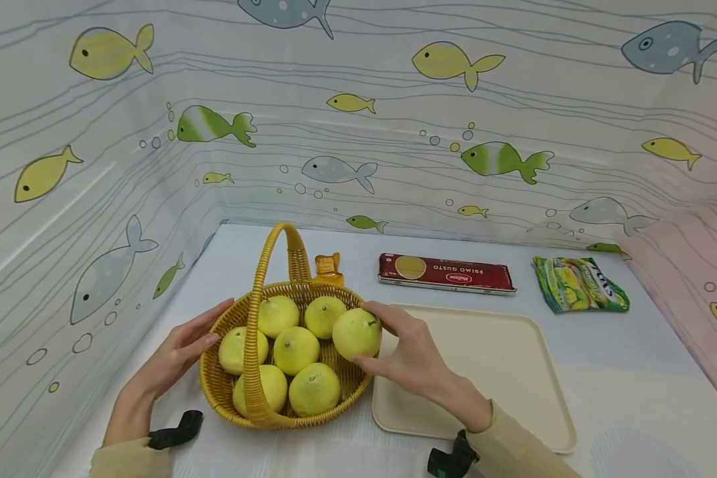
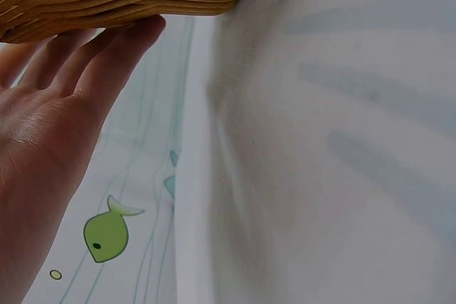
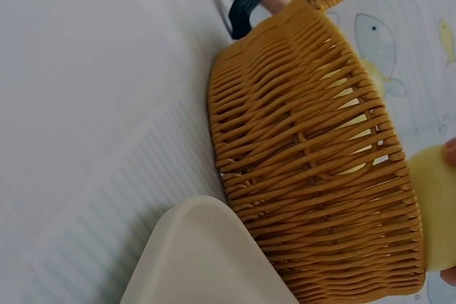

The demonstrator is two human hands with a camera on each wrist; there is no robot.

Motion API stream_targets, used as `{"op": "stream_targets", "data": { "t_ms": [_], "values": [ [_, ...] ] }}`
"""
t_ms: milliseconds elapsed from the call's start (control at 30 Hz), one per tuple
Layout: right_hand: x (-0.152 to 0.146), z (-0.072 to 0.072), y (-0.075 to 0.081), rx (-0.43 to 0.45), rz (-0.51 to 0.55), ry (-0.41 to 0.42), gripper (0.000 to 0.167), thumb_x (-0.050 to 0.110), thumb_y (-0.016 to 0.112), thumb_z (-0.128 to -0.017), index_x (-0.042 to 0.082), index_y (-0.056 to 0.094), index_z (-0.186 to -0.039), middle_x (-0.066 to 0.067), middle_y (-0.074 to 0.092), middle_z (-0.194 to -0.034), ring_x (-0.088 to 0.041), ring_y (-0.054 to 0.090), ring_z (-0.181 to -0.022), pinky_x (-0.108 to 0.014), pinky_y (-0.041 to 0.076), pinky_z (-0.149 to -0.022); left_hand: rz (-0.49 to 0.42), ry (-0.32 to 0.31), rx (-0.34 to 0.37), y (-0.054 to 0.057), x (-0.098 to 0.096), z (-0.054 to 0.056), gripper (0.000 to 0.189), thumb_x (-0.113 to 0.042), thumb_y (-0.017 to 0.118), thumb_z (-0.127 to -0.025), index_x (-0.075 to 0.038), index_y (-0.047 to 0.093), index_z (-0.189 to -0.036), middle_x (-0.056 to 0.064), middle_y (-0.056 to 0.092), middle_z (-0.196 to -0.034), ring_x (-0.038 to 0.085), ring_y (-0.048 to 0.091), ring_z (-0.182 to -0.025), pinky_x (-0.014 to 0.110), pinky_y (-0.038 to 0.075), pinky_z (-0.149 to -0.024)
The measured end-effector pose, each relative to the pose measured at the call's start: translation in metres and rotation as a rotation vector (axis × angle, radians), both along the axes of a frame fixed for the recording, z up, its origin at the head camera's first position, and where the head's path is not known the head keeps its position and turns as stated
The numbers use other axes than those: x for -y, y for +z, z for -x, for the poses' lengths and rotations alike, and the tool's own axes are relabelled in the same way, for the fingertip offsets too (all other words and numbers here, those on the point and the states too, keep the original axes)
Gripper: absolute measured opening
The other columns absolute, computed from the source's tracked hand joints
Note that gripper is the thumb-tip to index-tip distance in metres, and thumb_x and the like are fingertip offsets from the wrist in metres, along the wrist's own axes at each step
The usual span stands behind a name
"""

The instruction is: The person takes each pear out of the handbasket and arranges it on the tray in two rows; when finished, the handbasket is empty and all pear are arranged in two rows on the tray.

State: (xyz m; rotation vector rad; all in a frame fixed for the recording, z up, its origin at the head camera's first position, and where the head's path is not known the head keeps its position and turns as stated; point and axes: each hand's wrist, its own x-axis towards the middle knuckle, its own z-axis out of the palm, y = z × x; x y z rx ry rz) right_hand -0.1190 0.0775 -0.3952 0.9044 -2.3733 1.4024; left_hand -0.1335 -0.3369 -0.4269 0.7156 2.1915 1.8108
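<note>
A yellow wicker basket (image 1: 299, 423) with a tall arched handle holds several round yellow-green fruits (image 1: 296, 350). My right hand (image 1: 415, 348) grips one such fruit (image 1: 356, 334) between thumb and fingers, at the basket's right rim. In the right wrist view that fruit (image 3: 434, 208) shows beside the rim, with only bits of the fingers at the frame's edge. At the basket's left side is my left hand (image 1: 170, 355), its thumb by the rim. The left wrist view has this hand's (image 2: 43, 129) fairly straight fingers against the outside of the weave.
A cream tray (image 1: 484, 372) lies right of the basket, its near-left part close beside the wicker. Along the back are a small orange packet (image 1: 328, 268), a long dark red biscuit pack (image 1: 446, 273) and a green-yellow bag (image 1: 581, 285). A fish-patterned cloth forms the walls.
</note>
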Motion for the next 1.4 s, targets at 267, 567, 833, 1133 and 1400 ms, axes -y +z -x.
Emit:
{"op": "stream_targets", "data": {
  "t_ms": [267, 567, 833, 1133, 1400],
  "values": [
    [-0.008, 0.001, 0.005, -0.047, 0.01, -0.034, 0.073, 0.012, 0.092, -0.068, 0.002, 0.059, -0.133, -0.01, 0.065, -0.129, -0.023, 0.065, -0.116, -0.031, 0.055, -0.093, 0.006, 0.001, 0.0, 0.001, -0.001, 0.0, 0.056, 0.003, 0.038, -0.103, 0.005, 0.02, -0.156, -0.006, 0.031, -0.163, -0.008, 0.032, -0.142, 0.009, 0.035, -0.106],
    [-0.018, 0.002, 0.009, -0.073, 0.024, -0.074, 0.074, 0.013, 0.092, -0.068, 0.005, 0.06, -0.134, -0.008, 0.066, -0.128, -0.023, 0.066, -0.114, -0.031, 0.056, -0.093, 0.003, -0.003, -0.012, 0.0, 0.0, 0.0, 0.056, 0.004, 0.038, -0.103, 0.006, 0.02, -0.156, -0.006, 0.032, -0.162, -0.007, 0.032, -0.142, 0.009, 0.035, -0.106],
    [-0.027, 0.003, 0.009, -0.045, 0.03, -0.12, 0.073, 0.012, 0.093, -0.067, 0.005, 0.061, -0.132, -0.009, 0.067, -0.128, -0.024, 0.066, -0.116, -0.033, 0.055, -0.094, -0.002, -0.008, -0.018, 0.0, 0.0, 0.001, 0.056, 0.004, 0.038, -0.103, 0.006, 0.02, -0.156, -0.006, 0.032, -0.162, -0.007, 0.032, -0.142, 0.009, 0.034, -0.106],
    [-0.037, 0.006, 0.004, -0.005, 0.046, -0.181, 0.073, 0.009, 0.093, -0.066, 0.005, 0.062, -0.132, -0.01, 0.066, -0.129, -0.027, 0.065, -0.117, -0.038, 0.055, -0.095, 0.001, -0.002, -0.011, 0.0, 0.0, 0.001, 0.056, 0.003, 0.038, -0.103, 0.006, 0.021, -0.156, -0.007, 0.032, -0.162, -0.007, 0.032, -0.142, 0.009, 0.034, -0.106],
    [-0.045, 0.009, -0.002, 0.021, 0.032, -0.234, 0.072, 0.008, 0.092, -0.066, 0.004, 0.063, -0.131, -0.011, 0.066, -0.129, -0.029, 0.065, -0.117, -0.041, 0.055, -0.095, 0.004, -0.005, -0.004, 0.0, 0.0, 0.0, 0.056, 0.003, 0.038, -0.103, 0.005, 0.02, -0.156, -0.007, 0.031, -0.162, -0.008, 0.032, -0.142, 0.009, 0.034, -0.106]
  ]
}}
